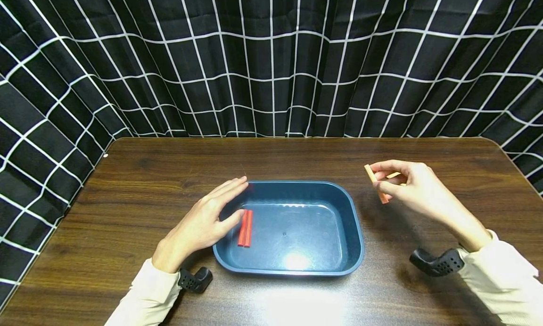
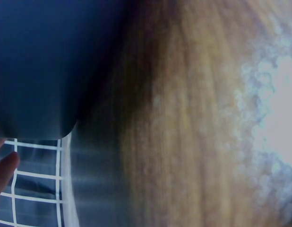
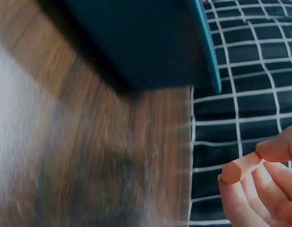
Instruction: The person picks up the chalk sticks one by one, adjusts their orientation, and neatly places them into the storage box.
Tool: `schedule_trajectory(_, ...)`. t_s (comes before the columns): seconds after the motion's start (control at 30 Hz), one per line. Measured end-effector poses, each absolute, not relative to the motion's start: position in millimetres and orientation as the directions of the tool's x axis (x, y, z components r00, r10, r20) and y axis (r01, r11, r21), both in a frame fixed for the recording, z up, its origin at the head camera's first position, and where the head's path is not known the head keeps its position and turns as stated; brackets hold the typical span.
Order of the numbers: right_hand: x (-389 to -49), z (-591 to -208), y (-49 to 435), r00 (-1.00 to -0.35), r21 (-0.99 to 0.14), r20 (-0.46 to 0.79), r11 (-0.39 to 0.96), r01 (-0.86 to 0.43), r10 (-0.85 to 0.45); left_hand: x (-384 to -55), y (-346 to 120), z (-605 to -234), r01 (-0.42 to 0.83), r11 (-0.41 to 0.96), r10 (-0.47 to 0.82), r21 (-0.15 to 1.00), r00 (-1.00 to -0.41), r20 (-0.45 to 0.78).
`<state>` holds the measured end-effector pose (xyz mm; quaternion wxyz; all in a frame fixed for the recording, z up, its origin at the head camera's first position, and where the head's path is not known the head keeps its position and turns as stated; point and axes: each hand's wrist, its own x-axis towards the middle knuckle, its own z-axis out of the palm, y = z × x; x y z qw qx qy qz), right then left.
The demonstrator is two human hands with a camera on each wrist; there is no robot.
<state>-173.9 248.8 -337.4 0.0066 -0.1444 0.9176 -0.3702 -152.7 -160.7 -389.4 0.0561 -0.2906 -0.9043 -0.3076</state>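
A blue plastic tub (image 1: 285, 234) stands on the table, with two red sticks (image 1: 244, 228) lying side by side at its left end. My left hand (image 1: 202, 220) lies over the tub's left rim, its fingers straight, and the thumb tip overlaps the top of the red sticks in the head view. To the right of the tub, my right hand (image 1: 407, 182) pinches a short stick (image 1: 375, 183) between thumb and fingers. This stick is pale tan at its upper end and orange lower down. From the right wrist, its blunt orange end (image 3: 232, 172) shows at the fingertips.
The brown wood-grain table (image 1: 127, 199) reaches back to a black curtain (image 1: 271, 57) with a white grid. Each wrist wears a black band device (image 1: 196, 280). A bright glare lies on the table in front of the tub.
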Motion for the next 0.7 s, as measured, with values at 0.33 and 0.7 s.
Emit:
schedule_trajectory(0.33, -165.2, -333.4, 230.8, -0.942, -0.782, 0.076, 0.566, -0.26, -0.327, -152.5, -160.8, -389.5, 0.559, 0.639, 0.492, 0.528, -0.825, 0.279)
schedule_trajectory(0.7, -159.2, -325.7, 212.1, -0.923, -0.793, 0.059, 0.544, -0.275, -0.381, -153.2, -161.1, -389.9, 0.561, 0.638, 0.494, 0.527, -0.824, 0.279)
